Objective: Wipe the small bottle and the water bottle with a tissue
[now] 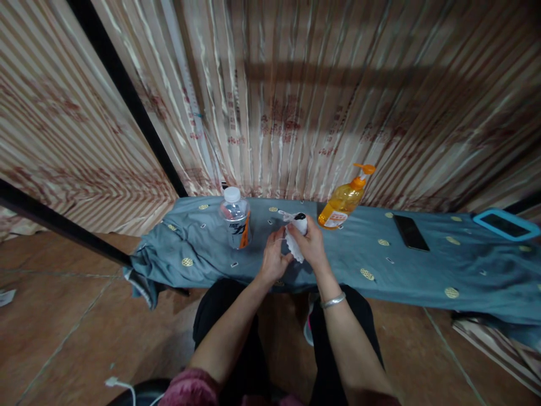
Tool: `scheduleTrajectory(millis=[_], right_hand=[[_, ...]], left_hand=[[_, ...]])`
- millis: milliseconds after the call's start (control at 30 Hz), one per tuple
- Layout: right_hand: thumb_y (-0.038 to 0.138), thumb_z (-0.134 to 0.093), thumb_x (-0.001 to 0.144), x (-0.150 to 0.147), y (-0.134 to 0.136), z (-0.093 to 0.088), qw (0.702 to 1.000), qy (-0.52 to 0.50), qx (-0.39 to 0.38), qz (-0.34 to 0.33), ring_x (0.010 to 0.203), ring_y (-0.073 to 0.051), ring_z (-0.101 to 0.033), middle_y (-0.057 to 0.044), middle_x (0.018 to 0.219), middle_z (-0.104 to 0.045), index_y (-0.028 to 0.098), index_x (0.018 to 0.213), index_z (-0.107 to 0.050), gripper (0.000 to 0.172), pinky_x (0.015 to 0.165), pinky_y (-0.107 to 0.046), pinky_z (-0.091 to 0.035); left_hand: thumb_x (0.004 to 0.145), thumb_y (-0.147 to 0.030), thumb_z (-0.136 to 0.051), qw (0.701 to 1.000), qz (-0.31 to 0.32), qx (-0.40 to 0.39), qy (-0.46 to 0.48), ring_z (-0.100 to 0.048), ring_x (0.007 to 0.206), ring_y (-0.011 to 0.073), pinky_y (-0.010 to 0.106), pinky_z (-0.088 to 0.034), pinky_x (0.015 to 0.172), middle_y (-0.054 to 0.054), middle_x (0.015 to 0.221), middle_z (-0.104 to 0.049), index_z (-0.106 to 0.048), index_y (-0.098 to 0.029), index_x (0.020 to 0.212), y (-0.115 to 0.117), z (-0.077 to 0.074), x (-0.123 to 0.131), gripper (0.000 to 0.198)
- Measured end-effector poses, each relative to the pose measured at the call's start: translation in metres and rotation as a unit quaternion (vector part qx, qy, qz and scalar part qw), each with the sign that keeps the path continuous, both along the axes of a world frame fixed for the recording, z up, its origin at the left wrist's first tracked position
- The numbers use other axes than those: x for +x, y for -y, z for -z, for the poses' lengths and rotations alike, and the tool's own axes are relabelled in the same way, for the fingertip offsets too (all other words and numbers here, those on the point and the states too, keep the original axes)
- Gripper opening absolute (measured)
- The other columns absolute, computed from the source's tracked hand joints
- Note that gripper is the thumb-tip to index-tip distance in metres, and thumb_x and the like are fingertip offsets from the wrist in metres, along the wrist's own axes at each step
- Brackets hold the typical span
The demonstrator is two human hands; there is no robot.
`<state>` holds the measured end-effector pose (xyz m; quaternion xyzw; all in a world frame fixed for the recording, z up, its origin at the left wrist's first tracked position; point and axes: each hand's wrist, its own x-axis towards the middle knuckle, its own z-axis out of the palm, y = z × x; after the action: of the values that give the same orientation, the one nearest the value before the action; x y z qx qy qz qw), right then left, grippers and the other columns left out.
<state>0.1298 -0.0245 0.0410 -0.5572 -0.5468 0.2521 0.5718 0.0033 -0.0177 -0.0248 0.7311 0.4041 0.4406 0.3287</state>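
Observation:
Both my hands meet over a low table covered with a blue-grey cloth (pixel 422 270). My right hand (pixel 311 243), with a silver bangle on the wrist, is closed around a small white object with a dark top (pixel 298 225). My left hand (pixel 273 259) pinches its lower frilly white edge. I cannot make out exactly what the white object is. A clear plastic bottle with a white cap and orange label (pixel 235 220) stands just left of my hands. An orange pump bottle (pixel 344 203) stands just right of them.
A black phone (pixel 411 232) lies flat on the cloth to the right. A blue-framed tablet (pixel 505 224) rests at the far right end. Striped curtains hang right behind the table. A brown tiled floor and a white cable (pixel 120 385) are at the lower left.

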Motion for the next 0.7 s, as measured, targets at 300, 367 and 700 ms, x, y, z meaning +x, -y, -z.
scheduleTrajectory(millis=[300, 367, 700], right_hand=[[0.054, -0.069, 0.077, 0.016, 0.001, 0.02, 0.986, -0.138, -0.05, -0.081, 0.072, -0.016, -0.064, -0.001, 0.091, -0.072, 0.023, 0.12, -0.065, 0.053, 0.067, -0.029, -0.053], [0.063, -0.057, 0.083, 0.011, 0.002, 0.041, 0.99, -0.138, -0.024, -0.019, 0.089, -0.02, -0.067, -0.004, 0.1, -0.073, 0.023, 0.121, -0.065, 0.055, 0.084, -0.036, -0.054], [0.082, -0.035, 0.081, -0.006, 0.007, 0.097, 0.97, -0.194, -0.116, 0.084, 0.098, -0.027, -0.071, -0.011, 0.091, -0.076, 0.018, 0.097, -0.072, 0.076, 0.087, -0.042, -0.055]], left_hand=[[0.075, -0.021, -0.066, 0.998, 0.035, -0.034, 0.029, -0.044, 0.138, 0.0325, 0.054, -0.032, 0.117, 0.018, 0.148, -0.047, -0.038, -0.015, 0.145, -0.003, 0.0, 0.006, 0.076], [0.076, -0.018, -0.062, 0.997, 0.053, -0.036, 0.048, -0.039, 0.143, 0.031, 0.053, -0.03, 0.119, 0.02, 0.155, -0.039, -0.029, -0.015, 0.15, -0.001, 0.003, 0.009, 0.081], [0.079, -0.009, -0.054, 0.989, 0.089, -0.069, 0.101, -0.017, 0.154, 0.0261, 0.05, -0.013, 0.126, 0.016, 0.166, -0.015, -0.007, -0.017, 0.156, 0.011, 0.016, 0.014, 0.091]])
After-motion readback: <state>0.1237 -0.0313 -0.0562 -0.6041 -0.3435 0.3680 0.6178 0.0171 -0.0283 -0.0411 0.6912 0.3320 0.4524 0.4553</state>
